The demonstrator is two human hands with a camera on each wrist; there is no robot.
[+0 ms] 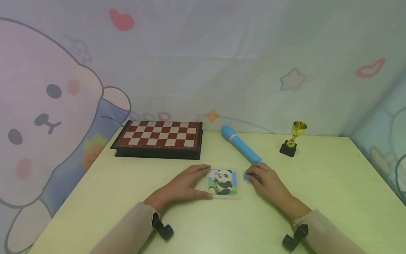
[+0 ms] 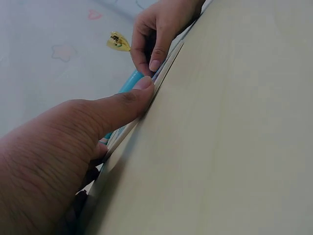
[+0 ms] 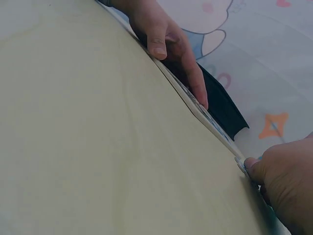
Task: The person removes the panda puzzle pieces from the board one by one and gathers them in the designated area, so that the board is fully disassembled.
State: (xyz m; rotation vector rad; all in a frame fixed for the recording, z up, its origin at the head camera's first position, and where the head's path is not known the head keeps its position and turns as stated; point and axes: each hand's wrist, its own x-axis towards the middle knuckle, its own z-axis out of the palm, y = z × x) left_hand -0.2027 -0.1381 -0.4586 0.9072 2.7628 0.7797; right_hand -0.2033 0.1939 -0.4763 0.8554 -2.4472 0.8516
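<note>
A panda jigsaw puzzle [image 1: 223, 182] in a pale square frame lies flat on the table, with a pale patch at its upper left corner. My left hand [image 1: 185, 185] holds the frame from the left, thumb at the near edge and forefinger at the far edge. In the left wrist view the thumb of that hand [image 2: 73, 125] presses on the frame's edge. Just right of the puzzle, my right hand [image 1: 268, 181] pinches a small blue puzzle piece [image 1: 245, 178] between thumb and fingers. The fingers cover part of this piece.
Behind the left hand sits a red and white chessboard box [image 1: 158, 135]. A blue stick-shaped thing [image 1: 242, 146] with a rounded end slants toward the right hand. Further right stands a small gold trophy cup [image 1: 295, 135] on a black base. A printed cloth backdrop [image 1: 203, 63] rises behind the table.
</note>
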